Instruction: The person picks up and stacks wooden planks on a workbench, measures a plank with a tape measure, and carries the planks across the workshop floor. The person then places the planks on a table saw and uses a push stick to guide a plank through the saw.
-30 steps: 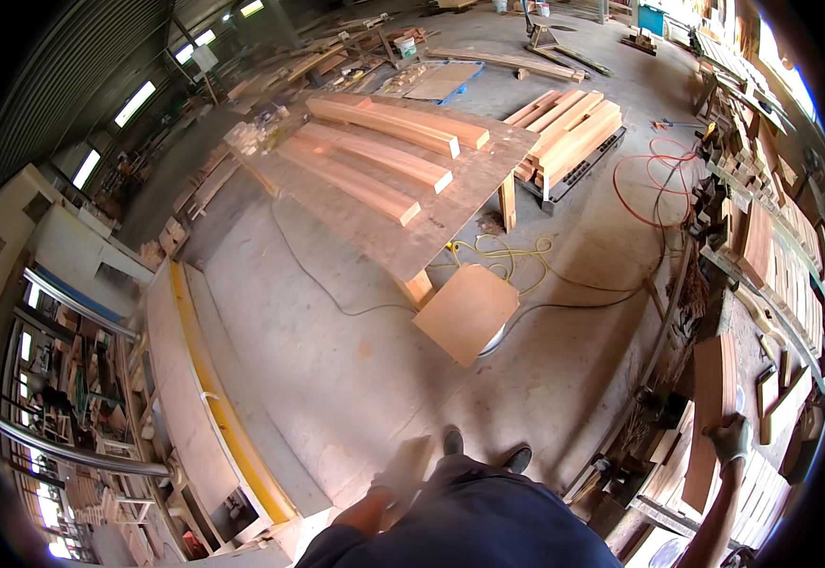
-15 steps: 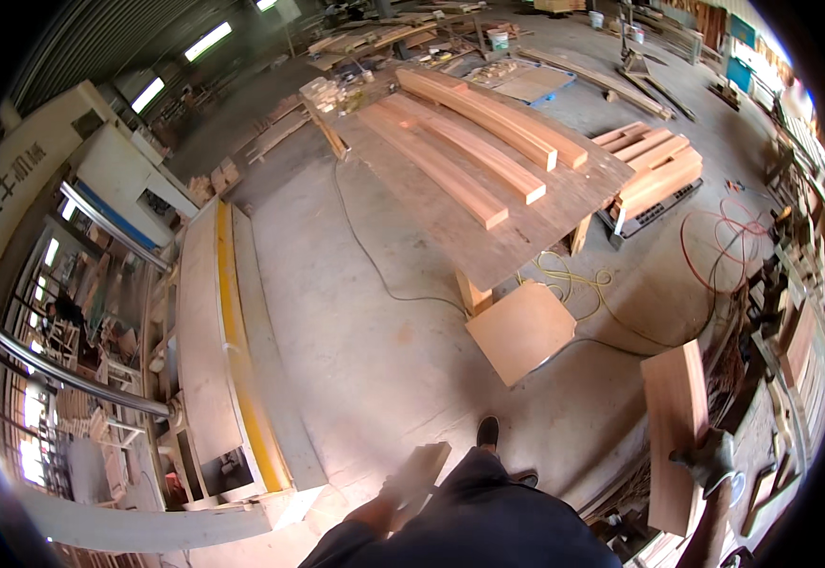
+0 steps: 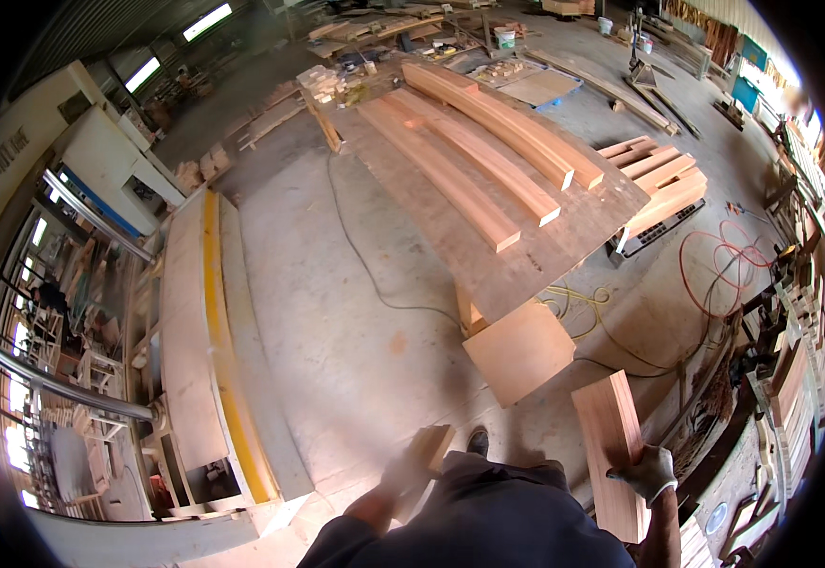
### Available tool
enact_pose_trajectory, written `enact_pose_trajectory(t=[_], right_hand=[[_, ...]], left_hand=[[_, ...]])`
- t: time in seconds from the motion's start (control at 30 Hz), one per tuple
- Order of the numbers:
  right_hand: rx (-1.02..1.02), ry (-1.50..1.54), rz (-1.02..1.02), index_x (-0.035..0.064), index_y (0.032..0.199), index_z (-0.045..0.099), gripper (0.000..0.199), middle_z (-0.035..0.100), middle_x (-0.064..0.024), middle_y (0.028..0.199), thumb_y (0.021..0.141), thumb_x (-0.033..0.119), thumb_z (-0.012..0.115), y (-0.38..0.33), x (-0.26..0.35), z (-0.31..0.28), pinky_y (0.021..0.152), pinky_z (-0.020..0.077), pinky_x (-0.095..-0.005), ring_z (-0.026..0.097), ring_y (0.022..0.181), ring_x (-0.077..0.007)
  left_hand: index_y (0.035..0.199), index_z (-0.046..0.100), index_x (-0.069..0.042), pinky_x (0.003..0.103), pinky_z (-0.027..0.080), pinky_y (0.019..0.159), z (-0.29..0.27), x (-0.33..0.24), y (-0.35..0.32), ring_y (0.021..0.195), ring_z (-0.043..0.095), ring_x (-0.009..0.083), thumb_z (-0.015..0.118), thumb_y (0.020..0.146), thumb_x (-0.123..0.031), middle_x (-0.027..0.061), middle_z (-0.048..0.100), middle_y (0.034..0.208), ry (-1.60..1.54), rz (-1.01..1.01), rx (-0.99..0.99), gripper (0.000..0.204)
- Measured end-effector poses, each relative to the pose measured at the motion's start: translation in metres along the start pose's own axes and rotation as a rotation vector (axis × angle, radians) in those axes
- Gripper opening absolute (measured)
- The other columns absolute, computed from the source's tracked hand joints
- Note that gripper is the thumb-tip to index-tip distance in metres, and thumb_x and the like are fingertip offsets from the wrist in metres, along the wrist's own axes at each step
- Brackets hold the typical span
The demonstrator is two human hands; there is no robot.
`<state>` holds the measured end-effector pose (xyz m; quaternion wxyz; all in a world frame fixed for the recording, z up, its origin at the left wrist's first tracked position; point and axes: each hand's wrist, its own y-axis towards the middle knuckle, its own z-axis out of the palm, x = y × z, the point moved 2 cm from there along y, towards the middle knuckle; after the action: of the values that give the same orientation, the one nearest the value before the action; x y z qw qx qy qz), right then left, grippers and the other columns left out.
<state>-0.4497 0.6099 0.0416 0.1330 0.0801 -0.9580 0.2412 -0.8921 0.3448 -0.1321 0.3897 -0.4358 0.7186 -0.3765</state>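
At my right side, my gloved right hand (image 3: 647,471) grips a wide reddish-brown wooden board (image 3: 606,421) by its right edge, with the board's length pointing away from me. My left hand (image 3: 395,481), smeared by motion, is closed around a shorter wooden piece (image 3: 430,447) beside my left hip; its lower part is hard to make out. Ahead stands a low plywood-topped worktable (image 3: 488,279). Several long timber beams (image 3: 465,199) lie along it, apart from both my hands.
A square panel (image 3: 521,355) juts out at the table's near end. Left is a large machine with a yellow-striped edge (image 3: 228,379). Stacked timber (image 3: 668,185) sits right of the table. Cables and a red hose (image 3: 710,308) cross the floor. Wood pieces crowd the right side.
My right hand has brought the wide board leftward, closer to my body. The piece in my left hand has risen slightly. The whole view has shifted a little.
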Motion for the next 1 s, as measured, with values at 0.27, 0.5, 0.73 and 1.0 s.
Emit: enact_pose_trajectory(t=[0.27, 0.5, 0.73, 1.0], right_hand=[[0.089, -0.079, -0.11, 0.0046, 0.087, 0.078, 0.07, 0.077, -0.0176, 0.082, 0.068, 0.071, 0.087, 0.068, -0.052, -0.005, 0.076, 0.0598, -0.0441, 0.076, 0.082, -0.0349], [0.11, -0.017, 0.029, 0.0052, 0.097, 0.078, 0.063, 0.078, -0.0185, 0.094, 0.072, 0.063, 0.082, 0.128, -0.083, -0.071, 0.086, 0.0584, -0.0446, 0.075, 0.093, -0.0376], [0.099, 0.289, 0.169, 0.0044, 0.103, 0.078, 0.061, 0.077, -0.0207, 0.099, 0.065, 0.051, 0.088, 0.154, -0.149, -0.122, 0.089, 0.0579, -0.0443, 0.074, 0.097, -0.0383], [0.029, 0.342, 0.197, 0.0056, 0.107, 0.077, 0.055, 0.077, -0.0206, 0.103, 0.07, 0.045, 0.085, 0.19, -0.205, -0.159, 0.09, 0.0579, -0.0437, 0.074, 0.1, -0.0374]], left_hand=[[0.163, 0.034, -0.012, 0.054, 0.046, 0.116, 0.017, -0.046, 0.025, 0.139, 0.053, 0.0504, 0.091, 0.065, -0.061, 0.0314, 0.055, 0.147, 0.147, -0.069, -0.061, 0.124], [0.161, 0.034, -0.011, 0.054, 0.048, 0.113, 0.071, -0.175, 0.042, 0.135, 0.056, 0.0502, 0.091, 0.067, -0.058, 0.0324, 0.058, 0.141, 0.321, 0.093, -0.156, 0.119], [0.16, 0.035, -0.011, 0.053, 0.05, 0.111, 0.096, -0.297, 0.036, 0.131, 0.059, 0.0501, 0.091, 0.07, -0.054, 0.0335, 0.061, 0.136, 0.418, 0.251, -0.224, 0.114], [0.167, 0.023, -0.013, 0.052, 0.05, 0.112, 0.082, -0.409, 0.016, 0.133, 0.056, 0.0525, 0.097, 0.063, -0.053, 0.0366, 0.054, 0.139, 0.466, 0.163, -0.222, 0.134]])
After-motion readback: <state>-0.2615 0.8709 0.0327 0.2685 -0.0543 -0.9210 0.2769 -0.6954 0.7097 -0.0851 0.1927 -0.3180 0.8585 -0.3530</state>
